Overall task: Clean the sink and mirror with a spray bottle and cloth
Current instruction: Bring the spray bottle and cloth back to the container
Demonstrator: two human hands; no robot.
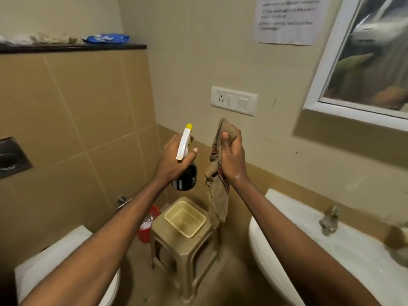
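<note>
Up in front of the wall, the left hand (171, 161) grips a black spray bottle (186, 160) with a white trigger head; beside it, the right hand (231, 159) clutches a brown cloth (217, 195) hanging above a beige stool (183, 250), left of the white sink (309, 246) and mirror (373, 62).

Two bare forearms reach into view, no sleeves, no watch or bands on either wrist. The right hand (233, 159) glistens wet near the wrist; the left hand (174, 161) looks dry.

mirror (373, 62) cut off right (reflection blurred); wall notice (287, 18) text unreadable.
</note>
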